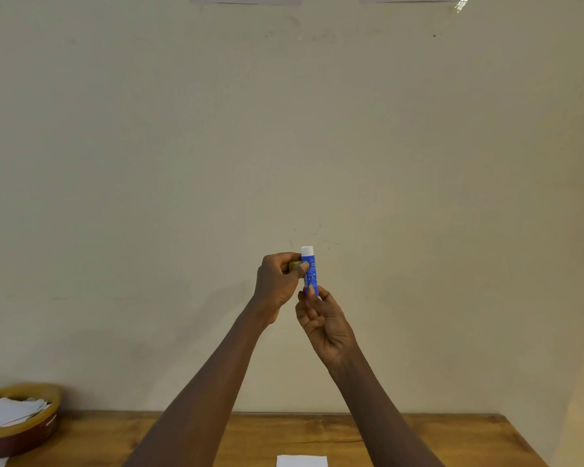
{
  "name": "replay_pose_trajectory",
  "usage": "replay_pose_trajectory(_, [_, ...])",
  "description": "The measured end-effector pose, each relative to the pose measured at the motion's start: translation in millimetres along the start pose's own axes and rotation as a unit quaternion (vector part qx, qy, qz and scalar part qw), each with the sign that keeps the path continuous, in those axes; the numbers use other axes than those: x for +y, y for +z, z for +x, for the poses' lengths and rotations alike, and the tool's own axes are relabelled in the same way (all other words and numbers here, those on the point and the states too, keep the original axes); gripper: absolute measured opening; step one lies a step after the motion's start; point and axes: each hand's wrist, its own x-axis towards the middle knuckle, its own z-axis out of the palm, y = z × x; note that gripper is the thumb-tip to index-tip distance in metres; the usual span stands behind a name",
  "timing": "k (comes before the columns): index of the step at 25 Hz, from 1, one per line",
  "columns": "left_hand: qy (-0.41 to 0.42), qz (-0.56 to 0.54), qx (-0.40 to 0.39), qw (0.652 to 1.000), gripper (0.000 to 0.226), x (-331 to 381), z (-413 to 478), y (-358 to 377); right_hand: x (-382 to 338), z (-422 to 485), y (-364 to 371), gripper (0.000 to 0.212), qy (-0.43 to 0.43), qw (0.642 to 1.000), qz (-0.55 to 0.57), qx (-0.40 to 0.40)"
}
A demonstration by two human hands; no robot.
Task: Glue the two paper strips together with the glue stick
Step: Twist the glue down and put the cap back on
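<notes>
A blue glue stick (310, 268) stands upright in the air before the wall, its white glue tip exposed at the top. My left hand (277, 284) grips the stick's body, with a yellow-green cap (294, 265) tucked under its fingers. My right hand (322, 323) pinches the stick's bottom end between fingertips and thumb. A white paper piece (301, 461) lies on the wooden table (418, 443) at the bottom edge of the view, only partly visible.
A round yellow-rimmed basket (31, 423) holding several white paper pieces sits at the table's left end. A plain cream wall (284, 129) rises right behind the table. The table's right corner shows at lower right.
</notes>
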Motion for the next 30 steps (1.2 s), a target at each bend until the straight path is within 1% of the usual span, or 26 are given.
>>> replay_pose_trajectory(3, [0.000, -0.001, -0.008, 1.000, 0.030, 1, -1, -1, -3, -4, -2, 0.032, 0.054, 0.998, -0.005, -0.015])
replay_pose_trajectory(4, [-0.002, -0.004, -0.010, 1.000, 0.030, 1, -2, -1, -4, -4, -1, 0.034, 0.058, 0.998, -0.002, -0.020])
replay_pose_trajectory(6, [-0.004, -0.008, -0.012, 1.000, 0.030, 0, -2, 0, -2, -4, -1, 0.027, 0.045, 0.999, 0.016, -0.015])
replay_pose_trajectory(10, [-0.011, -0.012, 0.008, 1.000, 0.029, 0, -2, 2, 2, -4, 4, 0.011, -0.006, 0.999, 0.024, 0.029])
replay_pose_trajectory(11, [-0.011, -0.011, 0.012, 1.000, 0.029, 0, -2, 3, 3, -3, 5, 0.009, -0.026, 0.999, 0.015, 0.041])
replay_pose_trajectory(13, [-0.003, 0.005, 0.016, 1.000, 0.027, 0, -2, 5, 6, -1, 7, 0.013, -0.062, 0.996, -0.013, 0.070])
replay_pose_trajectory(15, [-0.002, 0.010, 0.019, 1.000, 0.028, 1, -1, 4, 8, -2, 8, 0.018, -0.076, 0.993, -0.025, 0.082])
replay_pose_trajectory(17, [-0.008, 0.000, 0.019, 1.000, 0.029, 2, 0, 2, 5, -4, 8, 0.024, -0.039, 0.998, -0.004, 0.057])
replay_pose_trajectory(19, [-0.007, -0.002, 0.016, 1.000, 0.029, 3, 0, 1, -1, -6, 7, 0.044, 0.034, 0.999, 0.014, 0.040])
replay_pose_trajectory(20, [-0.005, 0.002, 0.014, 1.000, 0.029, 4, 0, 0, -2, -6, 5, 0.049, 0.061, 0.997, 0.013, 0.037])
replay_pose_trajectory(22, [-0.003, 0.001, 0.016, 1.000, 0.029, 5, -1, 0, -1, -5, 6, 0.038, 0.077, 0.996, 0.028, 0.027])
replay_pose_trajectory(23, [-0.002, -0.002, 0.017, 1.000, 0.029, 5, -1, 0, 1, -5, 7, 0.031, 0.070, 0.996, 0.057, 0.021])
replay_pose_trajectory(25, [0.003, 0.001, 0.017, 1.000, 0.028, 7, -1, 2, 4, -6, 7, 0.023, 0.045, 0.991, 0.126, 0.015])
replay_pose_trajectory(26, [0.004, 0.004, 0.019, 1.000, 0.028, 8, -1, 3, 4, -7, 7, 0.020, 0.034, 0.989, 0.143, 0.011])
replay_pose_trajectory(28, [-0.003, 0.007, 0.021, 1.000, 0.027, 9, -2, 5, 5, -7, 8, 0.010, 0.012, 0.992, 0.123, 0.019])
replay_pose_trajectory(29, [-0.006, 0.011, 0.021, 1.000, 0.027, 8, -2, 6, 7, -6, 9, 0.012, -0.006, 0.995, 0.094, 0.036])
replay_pose_trajectory(30, [-0.006, 0.016, 0.022, 1.000, 0.027, 7, -3, 7, 7, -4, 10, 0.019, -0.023, 0.996, 0.061, 0.054])
